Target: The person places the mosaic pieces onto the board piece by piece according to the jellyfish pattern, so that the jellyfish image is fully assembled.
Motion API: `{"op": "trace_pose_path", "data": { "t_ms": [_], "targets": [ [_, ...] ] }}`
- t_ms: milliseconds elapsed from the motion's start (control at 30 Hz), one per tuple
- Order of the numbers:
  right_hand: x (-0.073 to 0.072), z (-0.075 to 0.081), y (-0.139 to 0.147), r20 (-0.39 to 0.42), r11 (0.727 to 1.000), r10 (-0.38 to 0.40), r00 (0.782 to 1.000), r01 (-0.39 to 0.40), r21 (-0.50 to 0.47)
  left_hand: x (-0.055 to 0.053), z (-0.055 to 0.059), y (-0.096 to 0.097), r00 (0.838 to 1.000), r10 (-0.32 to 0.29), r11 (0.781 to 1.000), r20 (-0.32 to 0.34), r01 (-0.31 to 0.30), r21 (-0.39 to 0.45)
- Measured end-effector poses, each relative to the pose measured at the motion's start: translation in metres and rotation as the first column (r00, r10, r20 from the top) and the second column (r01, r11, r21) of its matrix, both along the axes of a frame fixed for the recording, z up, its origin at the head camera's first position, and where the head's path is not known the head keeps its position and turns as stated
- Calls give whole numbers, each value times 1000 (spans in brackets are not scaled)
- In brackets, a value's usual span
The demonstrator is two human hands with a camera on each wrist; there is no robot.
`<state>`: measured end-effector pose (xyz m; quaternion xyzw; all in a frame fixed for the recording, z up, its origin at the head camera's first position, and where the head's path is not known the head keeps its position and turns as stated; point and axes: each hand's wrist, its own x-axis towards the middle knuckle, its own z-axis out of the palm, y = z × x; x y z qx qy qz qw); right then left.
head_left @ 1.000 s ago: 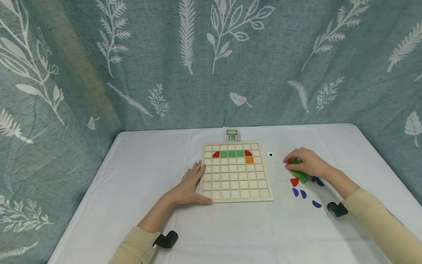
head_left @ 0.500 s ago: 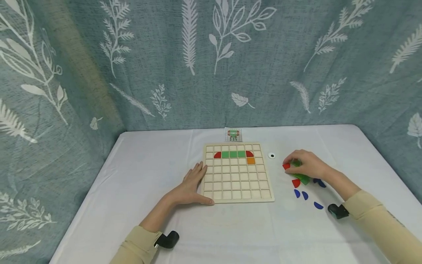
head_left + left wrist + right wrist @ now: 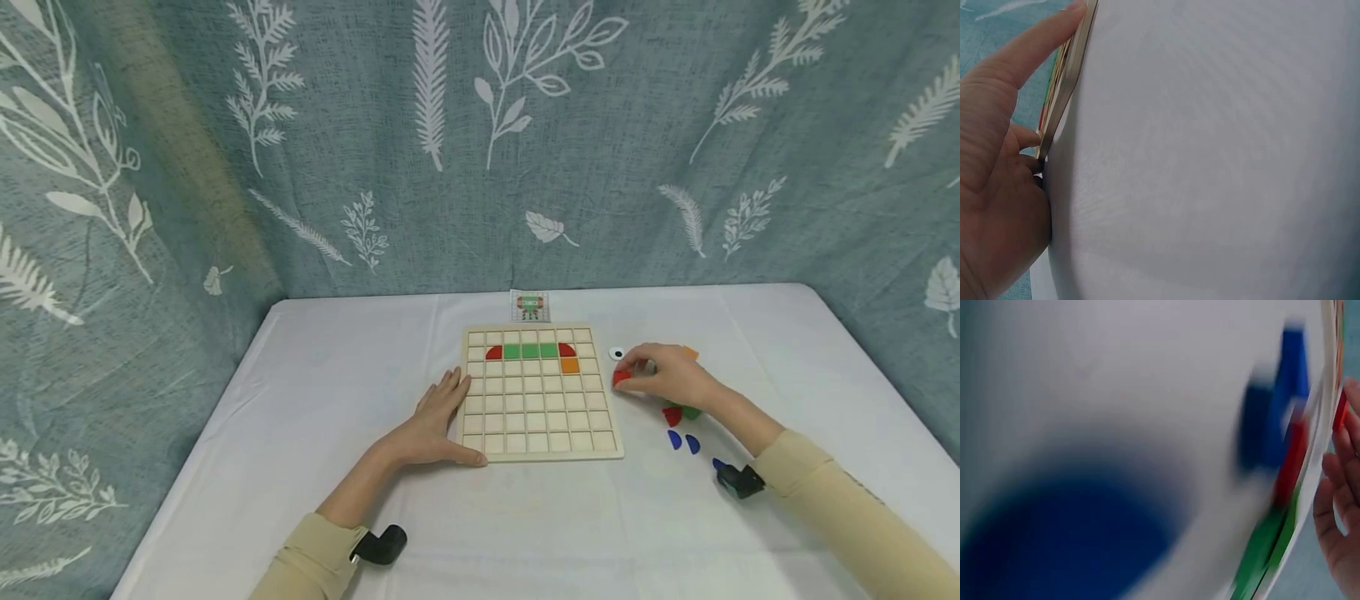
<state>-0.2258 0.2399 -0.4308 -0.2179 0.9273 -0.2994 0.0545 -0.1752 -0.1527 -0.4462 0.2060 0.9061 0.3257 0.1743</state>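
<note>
- you are pinching a small, flat, plain red piece (image 3: pixel 622 378), your fingers partly covering its outline.
- since the earlier frame, your right hand (image 3: pixel 666 375) is moving left, bringing the piece from beside the green pieces (image 3: pixel 691 412) to the board (image 3: pixel 533 403); an orange piece (image 3: pixel 691 353) is now showing beyond your knuckles.
- the red piece is sitting between your right thumb and fingertips, just beside the board's right edge and near the eye disc (image 3: pixel 617 353).
- your left hand (image 3: pixel 435 423) is resting against the board's left edge, fingers extended, thumb touching the near corner.
</note>
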Motion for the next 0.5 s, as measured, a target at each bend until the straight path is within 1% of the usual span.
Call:
{"op": "trace_pose_path", "data": {
  "t_ms": [100, 233, 367, 500],
  "targets": [
    [-1, 0, -23, 5, 998, 50, 999, -50, -31, 1, -1, -1, 1000, 0, 1000, -1, 0, 4],
    [-4, -1, -46, -28, 990, 128, 991, -130, -62, 1, -1, 0, 1000, -3, 1000, 3, 3, 8],
    [-5, -2, -57, -64, 981, 163, 985, -169, -101, 1, 0, 0, 1000, -5, 1000, 1, 5, 0],
    [-5, -4, -60, -75, 976, 178, 981, -186, -117, 0, 0, -1, 1000, -3, 1000, -2, 3, 1]
  ]
}}
